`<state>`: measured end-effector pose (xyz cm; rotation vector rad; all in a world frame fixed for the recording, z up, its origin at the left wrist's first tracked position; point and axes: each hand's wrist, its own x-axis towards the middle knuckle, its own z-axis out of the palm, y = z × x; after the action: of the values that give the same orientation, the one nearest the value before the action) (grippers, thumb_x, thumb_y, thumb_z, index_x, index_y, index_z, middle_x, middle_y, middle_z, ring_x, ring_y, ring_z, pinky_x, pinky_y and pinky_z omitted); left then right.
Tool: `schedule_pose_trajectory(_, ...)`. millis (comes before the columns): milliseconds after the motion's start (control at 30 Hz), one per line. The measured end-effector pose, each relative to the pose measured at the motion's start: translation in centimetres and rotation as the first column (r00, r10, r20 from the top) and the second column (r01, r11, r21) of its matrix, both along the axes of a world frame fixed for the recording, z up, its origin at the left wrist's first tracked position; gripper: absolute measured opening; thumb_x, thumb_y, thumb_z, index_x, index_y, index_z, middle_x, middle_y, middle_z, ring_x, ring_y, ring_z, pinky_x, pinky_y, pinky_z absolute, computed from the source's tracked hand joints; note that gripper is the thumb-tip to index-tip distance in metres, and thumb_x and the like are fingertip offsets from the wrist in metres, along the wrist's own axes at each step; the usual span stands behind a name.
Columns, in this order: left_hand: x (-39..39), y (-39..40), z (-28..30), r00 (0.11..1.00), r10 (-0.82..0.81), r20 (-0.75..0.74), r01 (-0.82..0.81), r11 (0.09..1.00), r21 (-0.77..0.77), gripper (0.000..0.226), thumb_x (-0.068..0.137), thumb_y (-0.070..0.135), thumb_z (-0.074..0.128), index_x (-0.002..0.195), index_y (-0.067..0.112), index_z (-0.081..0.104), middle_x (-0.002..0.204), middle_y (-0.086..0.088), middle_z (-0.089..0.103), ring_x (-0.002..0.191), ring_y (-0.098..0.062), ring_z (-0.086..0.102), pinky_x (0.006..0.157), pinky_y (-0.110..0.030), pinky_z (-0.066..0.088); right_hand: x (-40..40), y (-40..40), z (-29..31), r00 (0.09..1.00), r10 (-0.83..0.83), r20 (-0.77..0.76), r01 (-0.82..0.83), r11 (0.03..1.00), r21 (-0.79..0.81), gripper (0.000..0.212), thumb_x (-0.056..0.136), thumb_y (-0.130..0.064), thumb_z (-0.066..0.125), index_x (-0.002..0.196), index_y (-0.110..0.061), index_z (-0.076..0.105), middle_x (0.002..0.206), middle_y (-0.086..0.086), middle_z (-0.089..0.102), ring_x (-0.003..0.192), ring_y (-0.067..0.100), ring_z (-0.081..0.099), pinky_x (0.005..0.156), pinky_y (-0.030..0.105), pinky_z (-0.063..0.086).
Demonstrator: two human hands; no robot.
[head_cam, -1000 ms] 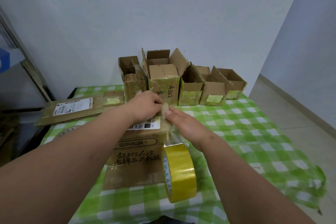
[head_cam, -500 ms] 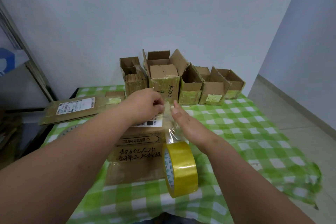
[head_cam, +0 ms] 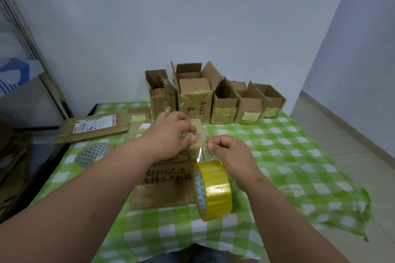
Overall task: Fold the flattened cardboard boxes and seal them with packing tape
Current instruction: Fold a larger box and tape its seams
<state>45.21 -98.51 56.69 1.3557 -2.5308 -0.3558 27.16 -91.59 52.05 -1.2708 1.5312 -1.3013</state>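
Note:
A brown cardboard box (head_cam: 166, 186) with black handwriting lies on the green checked table (head_cam: 288, 156) in front of me. My left hand (head_cam: 171, 134) pinches the clear tape strip at the box's far end. My right hand (head_cam: 228, 153) pinches the same strip (head_cam: 202, 151) just right of the left hand. A yellow tape roll (head_cam: 213, 190) hangs on edge from that strip, beside the box's right side.
Several folded open boxes (head_cam: 213, 100) stand in a row at the table's far edge by the wall. Flattened cardboard (head_cam: 96, 128) with a shipping label lies at the left edge. A second tape roll (head_cam: 92, 153) lies flat on the left.
My right hand went from flat fingers on the tape to pinching the strip. The yellow roll stays hanging beside the box. My left hand keeps its hold.

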Motion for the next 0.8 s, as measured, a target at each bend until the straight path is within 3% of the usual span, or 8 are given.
schedule_pose_trajectory(100, -0.2, 0.3, -0.3, 1.0, 0.003, 0.027, -0.002, 0.999, -0.033, 0.041, 0.099, 0.044, 0.051, 0.137, 0.028, 0.057, 0.137, 0.006, 0.045, 0.126, -0.019, 0.034, 0.111, -0.038, 0.031, 0.2, 0.7, 0.3, 0.998, 0.061, -0.029, -0.06, 0.998, 0.016, 0.013, 0.092, -0.013, 0.067, 0.084, -0.02, 0.073, 0.085, -0.015, 0.071, 0.068, -0.012, 0.059, 0.062, 0.005, 0.044)
schedule_pose_trajectory(233, 0.5, 0.9, -0.4, 0.998, -0.042, 0.052, 0.042, 0.999, 0.003, 0.054, 0.099, 0.051, 0.044, 0.146, 0.025, 0.047, 0.144, 0.005, 0.041, 0.134, -0.02, 0.034, 0.114, -0.04, 0.029, -0.7, 1.2, 1.7, 0.98, 0.151, -0.131, -0.135, 0.984, 0.12, 0.014, 0.092, -0.02, 0.067, 0.098, -0.028, 0.076, 0.091, -0.02, 0.072, 0.085, -0.008, 0.063, 0.066, 0.003, 0.045)
schedule_pose_trajectory(367, 0.6, 1.6, -0.7, 0.997, -0.036, 0.068, 0.036, 0.999, -0.004, 0.069, 0.091, 0.058, 0.055, 0.15, 0.025, 0.039, 0.147, 0.006, 0.036, 0.136, -0.017, 0.028, 0.115, -0.035, 0.027, 0.2, 1.1, 2.3, 0.968, 0.086, -0.237, -0.046, 0.985, 0.167, 0.006, 0.087, -0.025, 0.072, 0.09, -0.03, 0.074, 0.087, -0.008, 0.073, 0.086, 0.016, 0.066, 0.084, 0.033, 0.053)
schedule_pose_trajectory(533, 0.3, 2.0, -1.0, 0.999, 0.007, 0.036, -0.004, 0.998, -0.063, 0.069, 0.09, 0.057, 0.056, 0.149, 0.025, 0.041, 0.145, 0.008, 0.039, 0.135, -0.016, 0.031, 0.111, -0.031, 0.028, 1.1, 1.1, 2.4, 0.929, 0.068, -0.364, 0.009, 0.979, 0.206, 0.02, 0.087, -0.033, 0.07, 0.07, -0.024, 0.064, 0.089, -0.001, 0.073, 0.088, 0.024, 0.065, 0.094, 0.048, 0.049)
schedule_pose_trajectory(600, 0.3, 2.2, -1.1, 0.999, 0.021, 0.04, -0.018, 0.996, -0.083, 0.068, 0.091, 0.058, 0.055, 0.15, 0.026, 0.041, 0.147, 0.009, 0.039, 0.137, -0.015, 0.03, 0.111, -0.031, 0.028, 0.8, 1.5, 2.0, 0.947, 0.058, -0.317, 0.004, 0.981, 0.193, 0.018, 0.089, -0.032, 0.068, 0.074, -0.023, 0.066, 0.088, -0.003, 0.072, 0.089, 0.024, 0.066, 0.088, 0.043, 0.051)
schedule_pose_trajectory(700, 0.5, 2.8, -1.4, 0.998, 0.064, 0.012, -0.063, 0.993, -0.096, 0.066, 0.091, 0.058, 0.055, 0.148, 0.029, 0.042, 0.149, 0.009, 0.043, 0.138, -0.016, 0.035, 0.111, -0.034, 0.032, 0.1, 2.6, 1.3, 0.998, 0.033, -0.051, -0.023, 0.983, 0.185, 0.013, 0.093, -0.033, 0.065, 0.085, -0.023, 0.07, 0.094, -0.005, 0.072, 0.097, 0.017, 0.065, 0.072, 0.028, 0.046)
schedule_pose_trajectory(800, 0.4, 3.4, -1.4, 0.989, 0.118, -0.088, -0.125, 0.989, -0.074, 0.057, 0.088, 0.054, 0.062, 0.137, 0.03, 0.046, 0.133, 0.007, 0.056, 0.121, -0.017, 0.05, 0.094, -0.034, 0.043, -0.3, 3.9, 0.1, 0.992, 0.025, 0.127, -0.053, 0.972, 0.228, 0.022, 0.084, -0.046, 0.067, 0.088, -0.025, 0.072, 0.101, -0.009, 0.072, 0.104, 0.013, 0.063, 0.076, 0.028, 0.04)
